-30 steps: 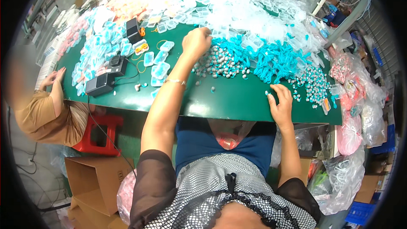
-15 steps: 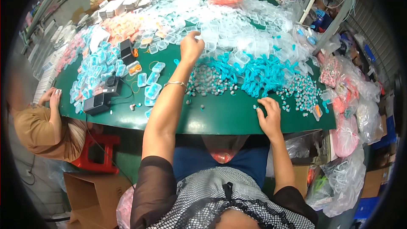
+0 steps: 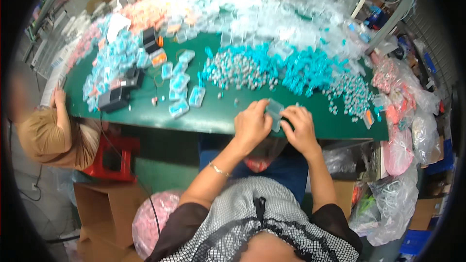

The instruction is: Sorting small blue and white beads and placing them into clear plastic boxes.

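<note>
Near the table's front edge, my left hand (image 3: 252, 123) grips a small clear plastic case (image 3: 274, 108) between thumb and fingers. My right hand (image 3: 301, 128) meets the case from the other side, its fingers bent and closed at the edge. The case looks unfolded, though blur hides its hinge. Beyond the hands lies a heap of grey-tipped small pieces (image 3: 238, 70). Next to it is a pile of teal cords (image 3: 303, 73), with more grey-tipped pieces (image 3: 347, 97) to its right. Filled cases with teal contents (image 3: 178, 82) lie left of my hands.
Clear cases (image 3: 301, 24) are heaped across the far side of the green table (image 3: 204, 121). Black boxes (image 3: 114, 99) and a filled-case pile (image 3: 114, 60) stand left. A co-worker (image 3: 46, 138) sits by a red stool (image 3: 114, 157). Plastic bags (image 3: 400, 150) crowd the right side.
My left hand has come back from the heap of clear cases to the front edge, now with a case. My right hand has moved slightly left to meet it.
</note>
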Demonstrator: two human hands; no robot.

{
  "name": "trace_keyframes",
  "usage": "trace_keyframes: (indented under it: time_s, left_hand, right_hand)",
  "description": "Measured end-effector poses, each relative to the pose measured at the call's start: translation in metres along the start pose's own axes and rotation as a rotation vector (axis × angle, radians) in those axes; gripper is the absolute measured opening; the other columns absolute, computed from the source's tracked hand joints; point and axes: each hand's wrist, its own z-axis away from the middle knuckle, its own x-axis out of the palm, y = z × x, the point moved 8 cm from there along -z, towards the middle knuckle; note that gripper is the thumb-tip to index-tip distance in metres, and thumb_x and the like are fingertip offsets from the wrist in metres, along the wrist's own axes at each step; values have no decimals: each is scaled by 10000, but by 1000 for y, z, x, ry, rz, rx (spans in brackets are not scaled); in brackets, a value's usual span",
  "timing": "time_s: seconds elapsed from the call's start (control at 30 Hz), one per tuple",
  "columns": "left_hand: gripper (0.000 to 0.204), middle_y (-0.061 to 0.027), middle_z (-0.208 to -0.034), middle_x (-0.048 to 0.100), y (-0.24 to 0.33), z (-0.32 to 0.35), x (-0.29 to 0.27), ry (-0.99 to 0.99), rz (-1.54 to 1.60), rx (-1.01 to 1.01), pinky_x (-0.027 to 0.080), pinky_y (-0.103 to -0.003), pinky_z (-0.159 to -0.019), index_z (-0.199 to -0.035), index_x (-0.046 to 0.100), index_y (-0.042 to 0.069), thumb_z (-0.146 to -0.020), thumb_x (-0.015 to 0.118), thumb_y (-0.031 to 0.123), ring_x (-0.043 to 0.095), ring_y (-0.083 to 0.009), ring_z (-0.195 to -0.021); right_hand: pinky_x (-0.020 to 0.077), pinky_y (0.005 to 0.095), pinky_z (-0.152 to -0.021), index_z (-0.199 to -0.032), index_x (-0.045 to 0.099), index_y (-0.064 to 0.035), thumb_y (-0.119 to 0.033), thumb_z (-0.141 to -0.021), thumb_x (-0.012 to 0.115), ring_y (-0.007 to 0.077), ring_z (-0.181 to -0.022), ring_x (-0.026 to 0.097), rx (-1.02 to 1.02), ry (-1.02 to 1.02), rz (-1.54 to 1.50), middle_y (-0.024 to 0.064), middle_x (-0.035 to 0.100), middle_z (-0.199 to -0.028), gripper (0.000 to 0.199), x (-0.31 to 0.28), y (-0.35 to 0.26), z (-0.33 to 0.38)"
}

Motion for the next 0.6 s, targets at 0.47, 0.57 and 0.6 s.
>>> trace_keyframes:
  time_s: [0.47,0.57,0.6]
  left_hand:
    - [238,-101,-903,625,-45,-17,-44,34,-286,72,510,-440,-655,-1049,664,105,-824,727,150,645,-331,-775]
    - [119,-118,-817,655,-54,-18,-39,43,-240,116,522,-398,-648,-928,681,53,-826,718,100,657,-312,-721]
    - [85,-125,-789,662,-54,-15,-43,69,-154,122,526,-380,-646,-891,679,36,-828,712,81,658,-304,-697]
  right_hand:
    - [400,405,-895,-1016,683,-112,-87,-812,679,256,-990,601,56,120,78,55,651,-1009,206,-13,8,-1]
    - [409,399,-879,-976,690,-109,-90,-820,679,247,-960,618,49,176,91,57,662,-982,157,-26,14,6]
    - [412,398,-872,-962,694,-109,-89,-819,680,244,-950,620,69,195,78,53,666,-966,145,-33,20,9]
